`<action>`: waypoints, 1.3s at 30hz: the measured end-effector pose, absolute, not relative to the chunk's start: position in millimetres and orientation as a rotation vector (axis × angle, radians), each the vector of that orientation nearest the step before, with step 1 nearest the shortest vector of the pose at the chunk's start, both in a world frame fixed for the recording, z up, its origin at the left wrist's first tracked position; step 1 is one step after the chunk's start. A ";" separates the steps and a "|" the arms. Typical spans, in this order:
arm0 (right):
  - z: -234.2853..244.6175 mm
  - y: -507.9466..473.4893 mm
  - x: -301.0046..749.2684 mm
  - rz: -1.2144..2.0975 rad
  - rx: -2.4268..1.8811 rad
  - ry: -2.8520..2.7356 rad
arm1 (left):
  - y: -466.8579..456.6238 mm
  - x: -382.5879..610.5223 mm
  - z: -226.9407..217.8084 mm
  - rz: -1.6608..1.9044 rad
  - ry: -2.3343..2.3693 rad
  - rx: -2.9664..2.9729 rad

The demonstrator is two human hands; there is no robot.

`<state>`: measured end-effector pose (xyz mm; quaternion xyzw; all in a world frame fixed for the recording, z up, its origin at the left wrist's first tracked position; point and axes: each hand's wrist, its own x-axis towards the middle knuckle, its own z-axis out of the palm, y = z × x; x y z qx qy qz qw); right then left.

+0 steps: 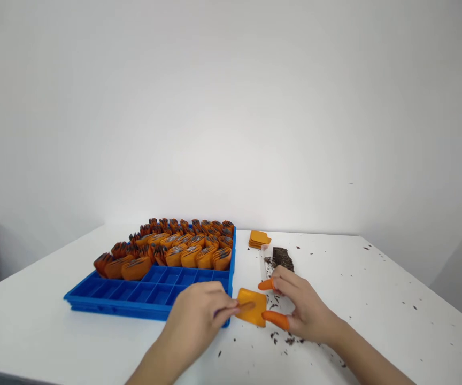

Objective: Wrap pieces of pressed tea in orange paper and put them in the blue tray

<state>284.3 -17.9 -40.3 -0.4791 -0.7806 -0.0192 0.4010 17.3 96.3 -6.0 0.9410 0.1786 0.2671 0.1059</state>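
A thin, square orange piece [257,299] is tilted just above the white table. My left hand [201,313] pinches it at its left side, fingers closed. A narrow brownish shape lies across its face by those fingertips; whether it is a separate strip or a shadow, I cannot make out. On the right, my right hand [303,307] wears orange finger covers on thumb and index finger. Those two are spread apart, and the thumb tip is at the lower right corner of the orange piece. Behind this hand sits a dark brown, ridged stack [283,258], partly hidden by it.
A blue compartment tray [135,307] stands left, its back rows filled with orange folded bundles [175,240] with dark edges. A small stack of orange squares [259,238] lies behind, near a clear container [266,255]. Dark crumbs [289,340] are scattered over the white table [375,305].
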 end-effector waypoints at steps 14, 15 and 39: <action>-35.1 -19.7 284.0 -0.205 -1.272 -1.998 | 236.7 -197.9 40.1 0.942 1.622 2.358; -35.4 -19.4 284.7 -0.198 -1.282 -1.991 | 242.8 -204.9 39.0 0.904 1.649 2.374; -38.4 -17.9 293.3 -0.252 -1.255 -1.968 | 260.5 -210.5 35.9 0.791 1.817 2.475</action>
